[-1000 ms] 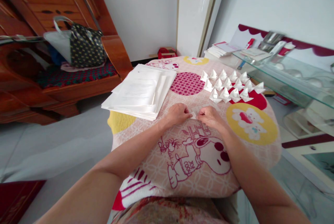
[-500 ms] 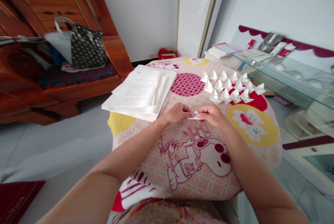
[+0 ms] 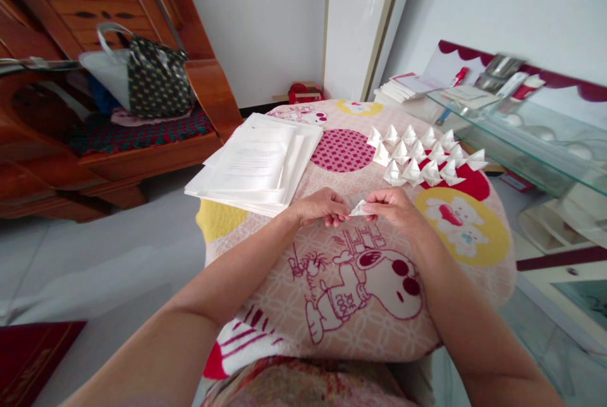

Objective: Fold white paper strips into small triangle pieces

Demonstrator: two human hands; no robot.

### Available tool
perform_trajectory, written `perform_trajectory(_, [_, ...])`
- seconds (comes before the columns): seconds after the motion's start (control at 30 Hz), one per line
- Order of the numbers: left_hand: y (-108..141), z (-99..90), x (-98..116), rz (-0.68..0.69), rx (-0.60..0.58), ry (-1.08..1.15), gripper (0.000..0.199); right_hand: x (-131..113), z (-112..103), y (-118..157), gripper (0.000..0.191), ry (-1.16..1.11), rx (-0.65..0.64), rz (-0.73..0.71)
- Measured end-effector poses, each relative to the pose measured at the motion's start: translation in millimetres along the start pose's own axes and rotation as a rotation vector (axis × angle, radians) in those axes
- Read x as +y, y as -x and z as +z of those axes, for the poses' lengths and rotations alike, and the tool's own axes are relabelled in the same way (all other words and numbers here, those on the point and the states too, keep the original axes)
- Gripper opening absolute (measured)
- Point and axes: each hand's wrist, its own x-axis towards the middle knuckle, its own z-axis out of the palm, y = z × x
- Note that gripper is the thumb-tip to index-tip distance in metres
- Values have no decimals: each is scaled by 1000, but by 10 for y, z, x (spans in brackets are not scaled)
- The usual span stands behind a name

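Between my hands, above the patterned tablecloth [image 3: 265, 268], is a small folded white paper piece [image 3: 359, 208]. My right hand [image 3: 389, 206] pinches it between thumb and fingers. My left hand [image 3: 326, 206] is closed at the piece's left corner, its fingertips gripping that end. Beyond my right hand, several white folded paper boats [image 3: 412, 172] stand in rows on the table. To the left lies a stack of white paper sheets [image 3: 256, 160], the top ones printed with text.
A glass shelf unit [image 3: 521, 141] with metal bowls [image 3: 502, 69] stands close on the right. Behind on the left is a wooden bench [image 3: 208, 97] with a dark patterned bag [image 3: 159, 78]. A tall white cabinet-like unit [image 3: 358, 21] stands at the back.
The folded paper has been tilted and shows more of its pointed shape between my fingers. My hands have shifted slightly apart. The view has dipped a little.
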Motion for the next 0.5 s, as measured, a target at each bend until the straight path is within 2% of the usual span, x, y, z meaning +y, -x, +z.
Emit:
perform_trajectory(0.27, [-35, -18, -41, -38, -69, 34, 6, 50, -30, -2, 20, 15, -20, -36])
perform_trajectory(0.5, [-30, -27, -32, -52, -89, 12, 11, 59, -33, 10, 23, 118, 5, -97])
